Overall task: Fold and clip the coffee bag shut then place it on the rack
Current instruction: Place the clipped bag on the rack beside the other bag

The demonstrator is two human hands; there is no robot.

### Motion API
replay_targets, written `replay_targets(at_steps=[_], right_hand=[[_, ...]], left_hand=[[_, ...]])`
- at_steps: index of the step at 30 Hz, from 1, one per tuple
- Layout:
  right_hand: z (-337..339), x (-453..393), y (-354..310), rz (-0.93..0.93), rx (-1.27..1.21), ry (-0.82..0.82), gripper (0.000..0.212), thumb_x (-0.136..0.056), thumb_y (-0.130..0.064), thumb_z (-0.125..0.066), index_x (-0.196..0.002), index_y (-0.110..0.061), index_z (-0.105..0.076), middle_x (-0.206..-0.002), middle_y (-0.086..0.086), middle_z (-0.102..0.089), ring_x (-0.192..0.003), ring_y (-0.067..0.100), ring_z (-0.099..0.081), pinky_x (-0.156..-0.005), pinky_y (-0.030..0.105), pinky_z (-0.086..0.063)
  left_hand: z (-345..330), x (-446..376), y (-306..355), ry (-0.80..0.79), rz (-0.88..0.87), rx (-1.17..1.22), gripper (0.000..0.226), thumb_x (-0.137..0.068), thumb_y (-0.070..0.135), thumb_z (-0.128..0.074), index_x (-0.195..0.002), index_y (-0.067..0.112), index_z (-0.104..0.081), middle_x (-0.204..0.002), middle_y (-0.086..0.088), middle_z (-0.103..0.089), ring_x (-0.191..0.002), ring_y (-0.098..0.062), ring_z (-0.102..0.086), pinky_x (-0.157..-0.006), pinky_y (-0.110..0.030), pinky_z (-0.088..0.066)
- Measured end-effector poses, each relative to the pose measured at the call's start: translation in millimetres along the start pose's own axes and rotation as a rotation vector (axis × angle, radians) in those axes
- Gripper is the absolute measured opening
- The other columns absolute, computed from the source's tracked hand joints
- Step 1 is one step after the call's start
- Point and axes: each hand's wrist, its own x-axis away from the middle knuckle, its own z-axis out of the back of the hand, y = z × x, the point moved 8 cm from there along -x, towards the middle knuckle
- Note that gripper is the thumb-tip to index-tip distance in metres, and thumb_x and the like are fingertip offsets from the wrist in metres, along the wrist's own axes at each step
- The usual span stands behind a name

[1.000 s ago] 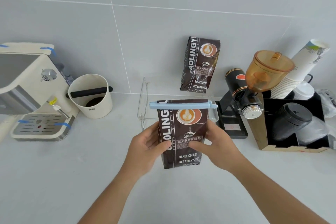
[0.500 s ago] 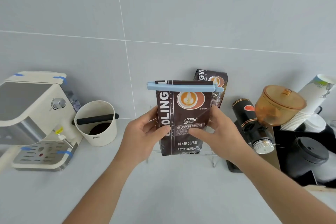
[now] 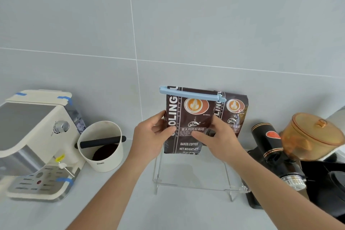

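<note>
I hold a dark brown coffee bag point(image 3: 188, 117) upright over the top of a clear acrylic rack point(image 3: 192, 186). A light blue clip point(image 3: 192, 95) runs across the bag's folded top edge. My left hand point(image 3: 151, 136) grips the bag's left side and my right hand point(image 3: 218, 136) grips its right side, thumbs on the front. The bag's bottom edge sits about level with the rack's top; I cannot tell if it touches. A second matching coffee bag point(image 3: 235, 112) stands on the rack just behind and to the right.
A cream espresso machine point(image 3: 35, 140) stands at the left, with a white knock box point(image 3: 102, 147) beside it. A black grinder with an amber hopper point(image 3: 309, 136) is at the right. A grey tiled wall is close behind the rack.
Both hands have carried the clipped bag up from in front of the rack to its top, next to the second bag. The view has tilted up and moved closer.
</note>
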Motion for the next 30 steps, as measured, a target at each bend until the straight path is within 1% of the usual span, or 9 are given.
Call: replay_targets(at_steps=[3, 5, 7, 11, 16, 21, 23, 27, 30], right_hand=[[-4, -17, 8, -0.023, -0.004, 0.015, 0.034, -0.076, -0.026, -0.078, -0.104, -0.032, -0.059, -0.102, -0.016, -0.070, -0.099, 0.006, -0.064, -0.088, 0.039, -0.056], [-7, -25, 11, -0.030, 0.017, 0.021, 0.033, -0.077, -0.025, -0.077, -0.099, -0.039, -0.057, -0.097, -0.020, -0.069, -0.095, 0.005, -0.064, -0.086, 0.037, -0.055], [-12, -35, 19, -0.057, 0.038, 0.015, 0.034, -0.077, -0.027, -0.077, -0.101, -0.038, -0.057, -0.095, -0.020, -0.068, -0.095, 0.008, -0.064, -0.087, 0.036, -0.054], [-19, -50, 34, -0.124, 0.043, 0.012, 0.038, -0.075, -0.029, -0.077, -0.108, -0.033, -0.058, -0.097, -0.014, -0.070, -0.096, 0.014, -0.066, -0.087, 0.037, -0.054], [-26, -56, 54, -0.150, 0.019, 0.036, 0.036, -0.072, -0.029, -0.077, -0.099, -0.042, -0.058, -0.095, -0.015, -0.072, -0.093, 0.012, -0.066, -0.090, 0.044, -0.053], [-34, -53, 58, -0.130, -0.003, 0.049, 0.049, -0.079, -0.023, -0.073, -0.122, -0.036, -0.053, -0.110, -0.017, -0.070, -0.106, 0.004, -0.062, -0.096, 0.033, -0.049], [-36, -50, 60, -0.124, -0.010, 0.069, 0.055, -0.082, -0.021, -0.071, -0.130, -0.035, -0.048, -0.116, -0.017, -0.068, -0.111, 0.002, -0.060, -0.097, 0.028, -0.046], [-38, -49, 66, -0.127, -0.057, 0.136, 0.058, -0.083, -0.015, -0.069, -0.133, -0.036, -0.047, -0.117, -0.020, -0.066, -0.113, -0.001, -0.058, -0.098, 0.028, -0.045], [-39, -52, 66, -0.136, -0.077, 0.145, 0.055, -0.084, -0.015, -0.067, -0.130, -0.040, -0.049, -0.115, -0.022, -0.067, -0.112, -0.002, -0.058, -0.095, 0.026, -0.046]], left_hand=[[-1, -17, -11, -0.001, 0.008, -0.005, 0.048, -0.079, 0.000, -0.070, -0.120, 0.026, -0.063, -0.101, 0.001, -0.076, -0.093, -0.011, -0.073, -0.084, -0.029, -0.057], [-2, -27, -20, 0.006, 0.019, -0.009, 0.046, -0.080, 0.001, -0.070, -0.120, 0.022, -0.063, -0.101, 0.002, -0.076, -0.092, -0.010, -0.073, -0.084, -0.029, -0.057], [-4, -35, -30, 0.013, 0.027, -0.021, 0.042, -0.080, 0.003, -0.070, -0.117, 0.022, -0.065, -0.100, 0.005, -0.076, -0.091, -0.008, -0.073, -0.084, -0.027, -0.057], [-8, -46, -43, 0.012, 0.034, -0.035, 0.040, -0.081, 0.005, -0.069, -0.108, 0.034, -0.065, -0.100, 0.006, -0.076, -0.091, -0.007, -0.073, -0.081, -0.025, -0.057], [-14, -54, -62, -0.007, 0.067, -0.028, 0.041, -0.082, 0.005, -0.069, -0.119, 0.023, -0.065, -0.105, 0.006, -0.076, -0.096, -0.006, -0.071, -0.085, -0.025, -0.055], [-12, -54, -74, 0.012, 0.072, -0.013, 0.049, -0.082, 0.005, -0.068, -0.128, 0.020, -0.059, -0.113, 0.006, -0.073, -0.102, -0.005, -0.069, -0.092, -0.027, -0.054], [-15, -50, -79, -0.013, 0.068, -0.047, 0.056, -0.079, 0.005, -0.071, -0.130, 0.023, -0.056, -0.114, 0.009, -0.072, -0.102, -0.002, -0.068, -0.090, -0.022, -0.054], [-22, -46, -85, -0.059, 0.051, -0.108, 0.080, -0.072, 0.002, -0.077, -0.136, 0.034, -0.042, -0.118, 0.019, -0.066, -0.105, 0.004, -0.063, -0.089, -0.015, -0.051], [-26, -48, -85, -0.061, 0.016, -0.170, 0.087, -0.072, 0.001, -0.077, -0.139, 0.037, -0.036, -0.121, 0.018, -0.063, -0.106, 0.007, -0.061, -0.091, -0.010, -0.047]])
